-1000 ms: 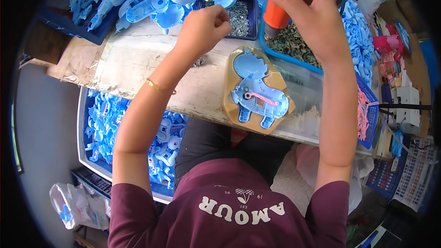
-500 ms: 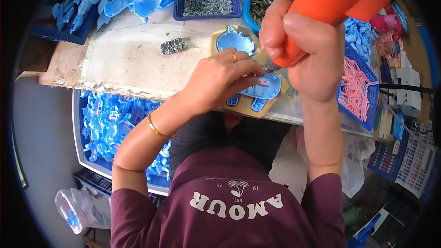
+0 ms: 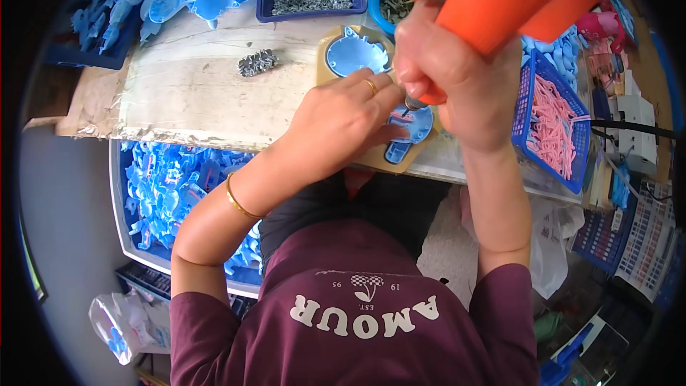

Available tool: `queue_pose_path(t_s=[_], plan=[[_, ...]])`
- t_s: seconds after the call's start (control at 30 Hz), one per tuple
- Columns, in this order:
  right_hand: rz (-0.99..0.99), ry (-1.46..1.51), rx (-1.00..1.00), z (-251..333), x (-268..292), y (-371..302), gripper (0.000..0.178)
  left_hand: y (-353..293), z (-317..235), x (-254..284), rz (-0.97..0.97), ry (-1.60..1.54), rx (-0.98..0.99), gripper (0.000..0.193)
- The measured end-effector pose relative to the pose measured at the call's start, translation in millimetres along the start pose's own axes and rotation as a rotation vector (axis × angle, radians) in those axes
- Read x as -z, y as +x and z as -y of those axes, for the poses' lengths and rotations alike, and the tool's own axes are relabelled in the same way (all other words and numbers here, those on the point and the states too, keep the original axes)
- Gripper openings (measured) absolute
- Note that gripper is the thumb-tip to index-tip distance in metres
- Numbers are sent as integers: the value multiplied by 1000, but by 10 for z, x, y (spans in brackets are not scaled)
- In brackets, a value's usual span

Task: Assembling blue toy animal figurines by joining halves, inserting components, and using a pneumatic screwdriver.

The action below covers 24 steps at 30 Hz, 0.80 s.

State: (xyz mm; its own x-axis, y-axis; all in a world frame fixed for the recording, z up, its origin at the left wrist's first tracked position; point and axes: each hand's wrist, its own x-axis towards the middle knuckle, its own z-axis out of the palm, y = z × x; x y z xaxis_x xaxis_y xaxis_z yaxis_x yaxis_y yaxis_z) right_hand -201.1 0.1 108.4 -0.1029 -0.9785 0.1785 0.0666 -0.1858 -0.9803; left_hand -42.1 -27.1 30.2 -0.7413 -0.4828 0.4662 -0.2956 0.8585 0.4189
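My right hand (image 3: 457, 78) is wrapped round an orange power screwdriver (image 3: 522, 0). Its metal bit (image 3: 412, 104) points down at a blue plastic shell half (image 3: 421, 125), which has a small pink piece in it. Over the near part of that shell lies my left hand (image 3: 350, 111), palm down, thumb apart from the fingers. Its fingertips come close to the bit, and no held thing shows in them. Both shell halves sit in a tan fixture (image 3: 404, 161); the farther one is a rounded, hollow blue shell (image 3: 354, 53). My left hand partly hides the fixture.
A clump of screws (image 3: 258, 63) lies on the worktable (image 3: 193, 93). Behind are a dark blue tray (image 3: 314, 14) of screws and a light blue basket (image 3: 375, 0) of metal pieces. Pink parts fill a blue basket (image 3: 525, 107) at right; a bin (image 3: 121, 207) of blue parts stands lower left.
The whole view has shifted slightly, so the table things sit a little higher and farther left. My left thumb has opened away from the fingers. The screwdriver stays over the near shell.
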Motion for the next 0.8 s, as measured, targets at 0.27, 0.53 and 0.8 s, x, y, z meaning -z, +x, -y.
queue_pose_path(t_s=[0.27,0.53,0.8], plan=[[-25,-30,138,-286,177,-38,29,-67,38,-150,34,90,-56,34],[-78,-14,137,-407,169,-75,22,-132,52,-235,58,88,-31,29],[-95,-41,197,-524,175,-93,16,-117,67,-254,44,92,-30,28]])
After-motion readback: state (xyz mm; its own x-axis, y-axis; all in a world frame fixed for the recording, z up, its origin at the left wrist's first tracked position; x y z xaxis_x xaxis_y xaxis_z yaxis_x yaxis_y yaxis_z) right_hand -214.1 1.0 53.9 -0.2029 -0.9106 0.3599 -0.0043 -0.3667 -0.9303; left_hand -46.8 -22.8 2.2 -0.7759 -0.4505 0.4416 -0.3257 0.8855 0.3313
